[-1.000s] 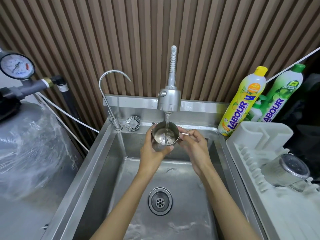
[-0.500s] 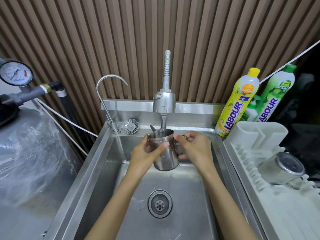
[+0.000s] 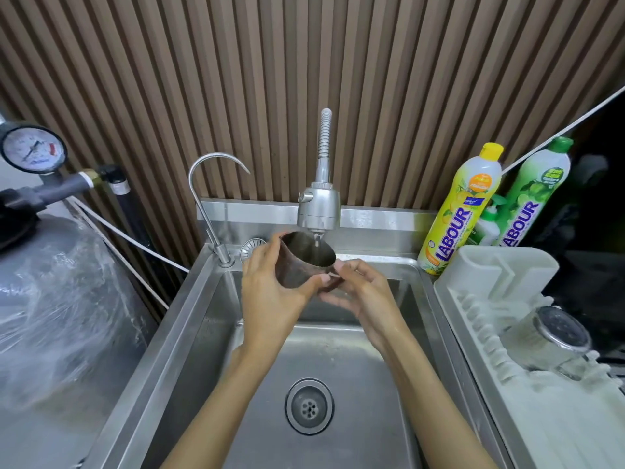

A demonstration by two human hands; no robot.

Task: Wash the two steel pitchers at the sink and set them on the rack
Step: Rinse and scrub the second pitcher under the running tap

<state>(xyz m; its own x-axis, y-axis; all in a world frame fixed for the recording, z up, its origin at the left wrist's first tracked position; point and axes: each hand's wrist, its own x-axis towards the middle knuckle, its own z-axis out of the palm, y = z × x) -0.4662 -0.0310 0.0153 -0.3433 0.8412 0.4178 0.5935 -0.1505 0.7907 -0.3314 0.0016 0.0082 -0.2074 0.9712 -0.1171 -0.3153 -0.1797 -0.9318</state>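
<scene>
At the upper left of the frame a pressure gauge [image 3: 32, 148] sits on a grey pipe, above a steel tank [image 3: 50, 299] wrapped in clear plastic. To the right of it a thin gooseneck tap [image 3: 207, 201] stands at the back left corner of the sink [image 3: 189, 316], with a small round strainer [image 3: 251, 248] just beside its base.

In the middle of the frame the left hand [image 3: 270, 292] grips 1 steel pitcher [image 3: 299, 265], fingers wrapped round the far side and the thumb across the near wall. The pitcher is held over the back of the basin, tilted, its open mouth right under the spray faucet [image 3: 318, 208]. A thin stream of water falls into it. The right hand [image 3: 360, 294] holds the pitcher's lower right side with curled fingers. Which part it pinches is hidden. Below both forearms lies the round drain [image 3: 309, 406].

Further right, a yellow bottle [image 3: 463, 204] and a green bottle [image 3: 536, 194], both marked LABOUR, stand against the slatted wall. At the right edge the white rack [image 3: 500, 384] holds the second pitcher [image 3: 554, 340], lying on its side, base toward the camera.
</scene>
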